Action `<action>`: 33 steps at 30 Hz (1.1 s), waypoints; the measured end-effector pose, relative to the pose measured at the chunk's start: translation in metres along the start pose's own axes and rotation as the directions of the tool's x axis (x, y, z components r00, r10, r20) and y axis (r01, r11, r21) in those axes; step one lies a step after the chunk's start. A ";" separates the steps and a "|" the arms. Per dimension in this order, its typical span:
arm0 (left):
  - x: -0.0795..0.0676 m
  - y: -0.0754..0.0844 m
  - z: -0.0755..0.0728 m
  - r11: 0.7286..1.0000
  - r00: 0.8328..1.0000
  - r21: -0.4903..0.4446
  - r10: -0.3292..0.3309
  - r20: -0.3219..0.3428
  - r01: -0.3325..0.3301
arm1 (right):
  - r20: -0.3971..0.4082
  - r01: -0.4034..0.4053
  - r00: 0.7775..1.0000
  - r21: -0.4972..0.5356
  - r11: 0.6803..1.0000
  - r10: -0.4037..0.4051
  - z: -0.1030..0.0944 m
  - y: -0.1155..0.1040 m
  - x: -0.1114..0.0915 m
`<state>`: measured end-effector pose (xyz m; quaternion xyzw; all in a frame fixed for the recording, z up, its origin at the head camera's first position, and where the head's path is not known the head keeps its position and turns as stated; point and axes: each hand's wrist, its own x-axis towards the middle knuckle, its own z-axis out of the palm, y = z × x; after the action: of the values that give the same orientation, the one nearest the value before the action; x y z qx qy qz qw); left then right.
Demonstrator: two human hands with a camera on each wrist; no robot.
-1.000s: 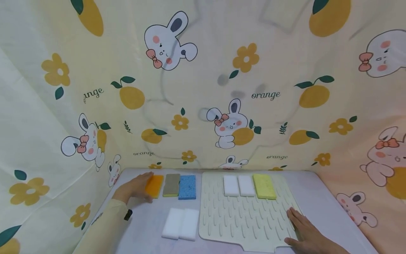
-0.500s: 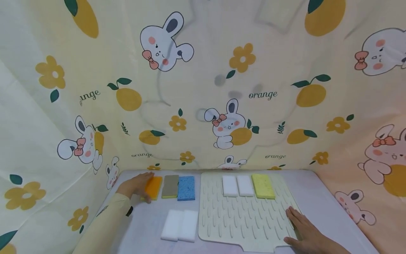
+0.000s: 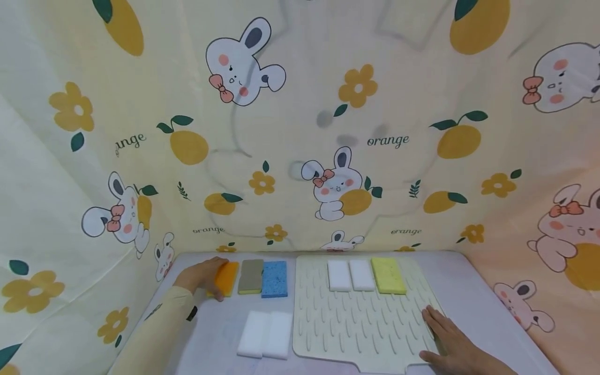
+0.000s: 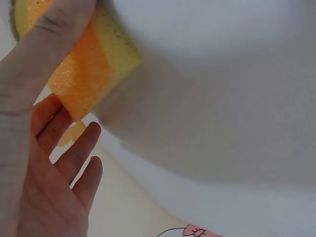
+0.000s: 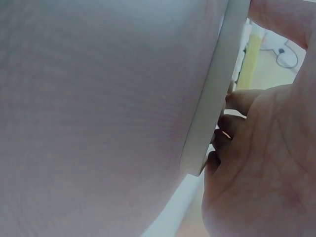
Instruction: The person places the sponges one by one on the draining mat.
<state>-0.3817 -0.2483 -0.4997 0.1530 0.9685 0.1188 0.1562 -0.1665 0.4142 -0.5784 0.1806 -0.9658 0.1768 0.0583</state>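
My left hand point(image 3: 200, 278) pinches an orange-topped sponge point(image 3: 228, 278) with a yellow body, at the left end of the row. In the left wrist view the thumb lies along one side of this sponge point(image 4: 81, 74) and fingertips meet its far side; the other fingers stand apart from it. To its right lie a grey-topped sponge point(image 3: 251, 276) with a yellow base and a blue sponge point(image 3: 274, 279). My right hand point(image 3: 452, 338) rests on the right edge of a ribbed cream mat point(image 3: 349, 323), fingers straight. The right wrist view shows the mat's thick edge point(image 5: 212, 94) beside the fingers.
On the mat's far part stand two white sponges, a left one point(image 3: 339, 275) and a right one point(image 3: 362, 275), beside a yellow sponge point(image 3: 389, 275). Two more white blocks point(image 3: 264, 334) lie left of the mat. A printed curtain point(image 3: 281, 130) encloses the white table point(image 3: 206, 338).
The head view has shifted slightly. Both hands keep their places, the left at the orange-topped sponge and the right on the mat's edge.
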 end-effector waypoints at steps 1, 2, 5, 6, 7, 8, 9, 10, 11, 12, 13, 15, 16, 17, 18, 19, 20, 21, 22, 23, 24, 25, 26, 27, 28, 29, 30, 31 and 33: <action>0.001 -0.002 0.002 1.000 1.000 0.000 0.006 -0.006 -0.006 | 0.024 -0.021 0.999 0.009 1.000 0.021 -0.001 -0.001 0.000; 0.001 -0.004 0.003 1.000 1.000 -0.002 0.009 -0.013 -0.009 | 0.033 -0.026 0.999 0.013 1.000 0.026 -0.003 -0.002 0.001; 0.002 -0.007 0.006 1.000 0.999 -0.006 0.019 -0.031 -0.019 | 0.066 -0.052 0.997 0.025 0.998 0.051 -0.008 -0.006 0.003; 0.003 -0.008 0.006 1.000 0.999 -0.017 0.015 -0.035 -0.016 | 0.081 -0.064 0.995 0.028 0.998 0.062 -0.009 -0.006 0.004; 0.003 -0.009 0.006 1.000 0.999 -0.021 0.017 -0.038 -0.018 | 0.091 -0.074 0.993 0.033 0.997 0.070 -0.010 -0.007 0.004; 0.002 -0.009 0.006 1.000 0.999 -0.023 0.018 -0.040 -0.019 | 0.093 -0.069 0.994 0.029 0.997 0.066 -0.011 -0.007 0.005; 0.002 -0.009 0.006 1.000 0.999 -0.024 0.018 -0.041 -0.019 | 0.105 -0.082 0.991 0.034 0.996 0.078 -0.012 -0.008 0.006; 0.002 -0.009 0.006 0.999 0.999 -0.032 0.008 -0.041 -0.009 | 0.115 -0.089 0.990 0.032 0.995 0.085 -0.013 -0.008 0.006; 0.002 -0.009 0.007 0.999 0.999 -0.033 0.003 -0.041 -0.004 | 0.119 -0.090 0.989 0.039 0.995 0.085 -0.013 -0.008 0.006; 0.002 -0.009 0.007 0.999 0.999 -0.032 -0.001 -0.040 0.000 | 0.120 -0.089 0.989 0.042 0.995 0.083 -0.013 -0.008 0.006; 0.002 -0.010 0.008 1.000 0.999 -0.029 -0.006 -0.041 0.005 | 0.119 -0.087 0.990 0.046 0.995 0.081 -0.013 -0.008 0.006; 0.003 -0.011 0.010 0.999 0.999 -0.029 -0.019 -0.043 0.018 | 0.121 -0.091 0.989 0.050 0.995 0.084 -0.013 -0.008 0.006; 0.003 -0.011 0.011 0.999 0.999 -0.028 -0.024 -0.046 0.023 | 0.121 -0.092 0.989 0.050 0.995 0.085 -0.012 -0.008 0.006; 0.002 -0.012 0.012 0.999 0.998 -0.024 -0.027 -0.049 0.025 | 0.122 -0.093 0.989 0.050 0.994 0.086 -0.012 -0.008 0.006; 0.002 -0.013 0.013 1.000 0.998 -0.017 -0.023 -0.054 0.023 | 0.131 -0.105 0.987 0.055 0.993 0.097 -0.012 -0.008 0.006; 0.002 -0.013 0.013 1.000 0.998 -0.009 -0.019 -0.060 0.019 | 0.135 -0.110 0.986 0.056 0.992 0.102 -0.012 -0.009 0.006; 0.001 -0.014 0.014 1.000 0.998 -0.006 -0.018 -0.066 0.018 | 0.140 -0.118 0.984 0.058 0.991 0.109 -0.012 -0.009 0.006; 0.000 -0.015 0.015 1.000 0.997 -0.002 -0.018 -0.072 0.018 | 0.134 -0.110 0.986 0.056 0.992 0.102 -0.012 -0.009 0.006; -0.001 -0.016 0.016 1.000 0.997 0.003 -0.017 -0.077 0.017 | 0.139 -0.115 0.985 0.056 0.992 0.106 -0.012 -0.010 0.006; -0.001 -0.016 0.017 1.000 0.996 0.009 -0.015 -0.084 0.016 | 0.145 -0.122 0.983 0.053 0.991 0.113 -0.012 -0.010 0.006; -0.002 -0.017 0.019 1.000 0.996 0.017 -0.009 -0.093 0.010 | 0.148 -0.125 0.982 0.050 0.991 0.117 -0.013 -0.010 0.006; -0.002 -0.018 0.020 1.000 0.995 0.023 -0.008 -0.102 0.011 | 0.152 -0.130 0.981 0.047 0.990 0.122 -0.013 -0.011 0.006; -0.003 -0.018 0.021 1.000 0.993 0.028 -0.008 -0.114 0.011 | 0.161 -0.142 0.978 0.051 0.989 0.132 -0.014 -0.011 0.007; -0.004 -0.019 0.023 0.999 0.992 0.041 -0.003 -0.126 0.009 | 0.166 -0.145 0.977 0.051 0.988 0.135 -0.015 -0.012 0.007; -0.005 -0.019 0.024 0.998 0.990 0.057 0.007 -0.141 0.001 | 0.181 -0.162 0.972 0.055 0.985 0.150 -0.016 -0.012 0.007; -0.006 -0.020 0.026 0.998 0.988 0.068 0.012 -0.156 -0.001 | 0.190 -0.169 0.969 0.058 0.984 0.155 -0.017 -0.013 0.008; -0.007 -0.021 0.027 0.997 0.985 0.074 0.017 -0.173 -0.004 | 0.199 -0.175 0.967 0.062 0.983 0.160 -0.018 -0.014 0.009; -0.009 -0.021 0.028 0.997 0.982 0.074 0.018 -0.188 -0.004 | 0.213 -0.189 0.962 0.066 0.980 0.171 -0.019 -0.014 0.010; -0.014 -0.023 0.032 0.998 0.977 0.062 0.012 -0.215 0.001 | 0.231 -0.207 0.955 0.067 0.976 0.186 -0.021 -0.016 0.011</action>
<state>-0.3647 -0.2683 -0.5318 0.1466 0.9825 0.1051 0.0455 -0.1699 0.4045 -0.5522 0.1049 -0.9703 0.2040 -0.0767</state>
